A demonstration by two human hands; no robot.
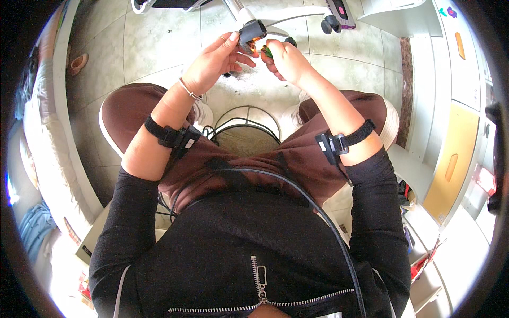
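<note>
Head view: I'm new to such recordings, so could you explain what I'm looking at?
No robot here: these are a person's bare hands, filmed from above by a wide head-worn camera, which bends straight edges. Below is a tiled floor, with what looks like a pinkish shoe at left. The left hand has its fingertips at a black part by a white leg. The right hand holds a small green object, perhaps a lighter, beside an orange flame.

You wear a black, silver-zipped top (201, 244) and white-striped brown trousers (352, 108). Black straps (159, 132) band your forearms (144, 155), a bracelet (189, 90) your left wrist (197, 78)
</note>
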